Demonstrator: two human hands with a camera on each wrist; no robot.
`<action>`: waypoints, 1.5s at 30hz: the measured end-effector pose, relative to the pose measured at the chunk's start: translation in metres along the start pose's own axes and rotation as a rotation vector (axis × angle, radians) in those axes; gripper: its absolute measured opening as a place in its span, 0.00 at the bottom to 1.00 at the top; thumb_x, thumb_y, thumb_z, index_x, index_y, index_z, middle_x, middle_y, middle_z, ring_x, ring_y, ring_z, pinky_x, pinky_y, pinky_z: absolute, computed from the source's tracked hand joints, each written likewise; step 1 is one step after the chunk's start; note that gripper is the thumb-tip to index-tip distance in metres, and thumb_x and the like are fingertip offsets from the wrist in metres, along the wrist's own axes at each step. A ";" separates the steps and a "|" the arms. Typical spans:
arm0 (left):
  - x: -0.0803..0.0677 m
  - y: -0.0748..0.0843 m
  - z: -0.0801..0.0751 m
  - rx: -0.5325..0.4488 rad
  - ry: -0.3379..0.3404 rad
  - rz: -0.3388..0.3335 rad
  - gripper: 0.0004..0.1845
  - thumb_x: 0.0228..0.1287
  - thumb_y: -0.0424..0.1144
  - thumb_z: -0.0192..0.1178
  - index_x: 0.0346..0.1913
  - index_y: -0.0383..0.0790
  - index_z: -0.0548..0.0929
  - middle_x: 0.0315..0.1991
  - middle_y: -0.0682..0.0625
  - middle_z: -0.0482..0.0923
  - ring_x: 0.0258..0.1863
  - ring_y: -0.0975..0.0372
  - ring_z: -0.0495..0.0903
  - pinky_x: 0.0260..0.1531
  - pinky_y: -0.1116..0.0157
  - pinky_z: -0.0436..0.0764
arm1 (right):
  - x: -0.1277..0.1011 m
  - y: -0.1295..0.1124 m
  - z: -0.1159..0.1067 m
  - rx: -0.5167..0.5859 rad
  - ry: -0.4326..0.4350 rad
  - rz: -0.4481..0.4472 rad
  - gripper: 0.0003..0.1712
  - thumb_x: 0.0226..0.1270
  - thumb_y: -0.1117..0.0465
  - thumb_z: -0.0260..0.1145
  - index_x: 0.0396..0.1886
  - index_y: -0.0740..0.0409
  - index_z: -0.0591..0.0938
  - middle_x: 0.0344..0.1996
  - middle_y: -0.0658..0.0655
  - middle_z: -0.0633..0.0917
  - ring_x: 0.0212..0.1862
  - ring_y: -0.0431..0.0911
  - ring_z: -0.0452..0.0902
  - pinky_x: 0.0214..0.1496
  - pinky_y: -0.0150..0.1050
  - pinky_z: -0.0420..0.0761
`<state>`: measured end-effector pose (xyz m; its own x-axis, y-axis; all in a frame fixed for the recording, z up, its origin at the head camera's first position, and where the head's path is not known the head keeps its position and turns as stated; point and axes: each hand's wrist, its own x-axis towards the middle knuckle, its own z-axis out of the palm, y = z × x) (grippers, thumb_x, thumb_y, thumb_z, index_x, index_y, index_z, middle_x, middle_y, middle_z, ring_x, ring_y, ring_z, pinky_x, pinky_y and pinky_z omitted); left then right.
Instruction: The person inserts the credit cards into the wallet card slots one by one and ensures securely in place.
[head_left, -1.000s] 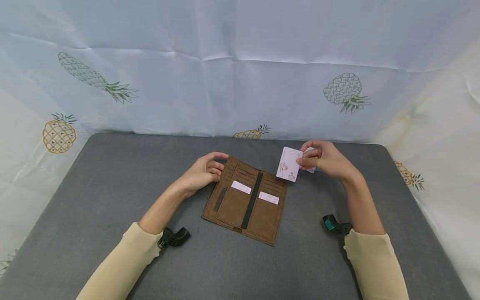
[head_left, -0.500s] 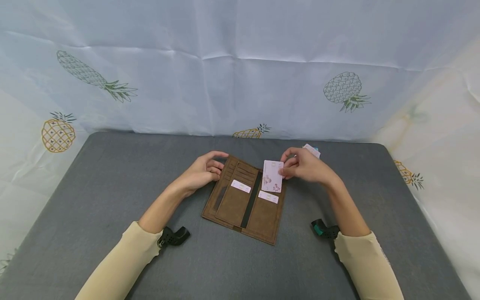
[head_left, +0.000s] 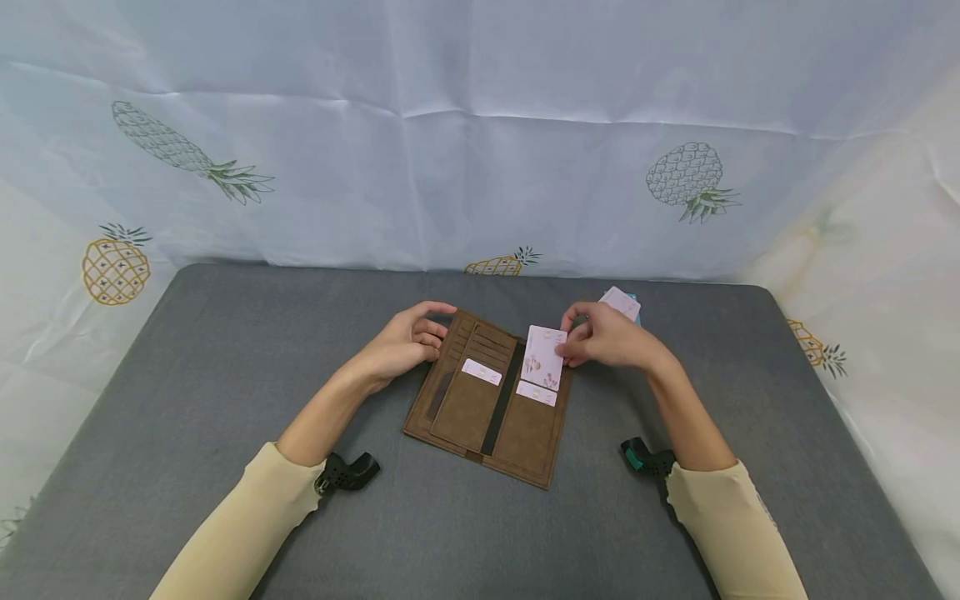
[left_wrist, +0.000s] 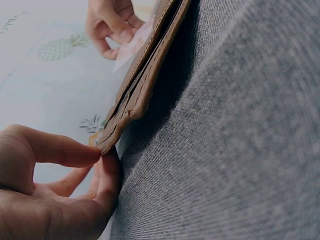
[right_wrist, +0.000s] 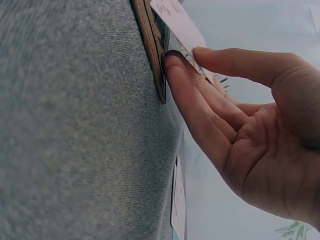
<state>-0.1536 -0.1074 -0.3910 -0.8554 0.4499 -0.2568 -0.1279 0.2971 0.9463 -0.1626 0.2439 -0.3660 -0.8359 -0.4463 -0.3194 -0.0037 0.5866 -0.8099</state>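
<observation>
A brown wallet (head_left: 491, 398) lies open on the grey table (head_left: 225, 375), with a white card tucked in each half. My left hand (head_left: 408, 342) pinches the wallet's far left corner (left_wrist: 107, 142) between thumb and fingers. My right hand (head_left: 600, 337) pinches a pink flowered card (head_left: 543, 357) by its right edge and holds it over the slots of the wallet's right half, its lower end at a slot. From the right wrist, the card (right_wrist: 177, 25) sits between thumb and fingers above the wallet edge (right_wrist: 150, 45).
Several more cards (head_left: 622, 302) lie on the table behind my right hand, also seen edge-on (right_wrist: 177, 200) from the right wrist. A pineapple-print cloth (head_left: 480, 142) hangs behind and beside the table. Wrist cameras (head_left: 348, 473) sit on both forearms.
My right hand carried the pink card left from above the table to the wallet's right half, then lowered it toward a slot. The left hand stayed on the wallet corner.
</observation>
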 end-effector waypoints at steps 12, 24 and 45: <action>0.000 0.000 0.001 0.000 0.002 0.001 0.36 0.73 0.20 0.53 0.81 0.41 0.68 0.64 0.35 0.73 0.50 0.53 0.75 0.50 0.61 0.80 | -0.001 0.003 -0.002 -0.068 -0.028 -0.031 0.11 0.71 0.66 0.74 0.43 0.67 0.80 0.22 0.47 0.79 0.28 0.38 0.72 0.37 0.36 0.75; 0.001 -0.001 0.000 -0.008 0.000 0.002 0.36 0.72 0.20 0.53 0.81 0.41 0.68 0.62 0.36 0.74 0.50 0.53 0.75 0.49 0.62 0.79 | -0.002 0.004 0.000 -0.134 -0.141 -0.123 0.03 0.71 0.69 0.73 0.36 0.63 0.90 0.32 0.60 0.91 0.29 0.37 0.75 0.36 0.33 0.77; 0.000 0.000 0.000 -0.013 -0.006 0.000 0.36 0.73 0.20 0.53 0.81 0.41 0.67 0.61 0.37 0.73 0.49 0.54 0.74 0.48 0.62 0.78 | -0.002 0.002 0.002 -0.204 -0.177 -0.151 0.06 0.76 0.67 0.70 0.39 0.59 0.92 0.40 0.58 0.92 0.39 0.43 0.85 0.43 0.34 0.84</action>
<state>-0.1531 -0.1073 -0.3915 -0.8524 0.4549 -0.2578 -0.1343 0.2861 0.9487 -0.1596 0.2445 -0.3686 -0.7087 -0.6394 -0.2982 -0.2458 0.6199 -0.7452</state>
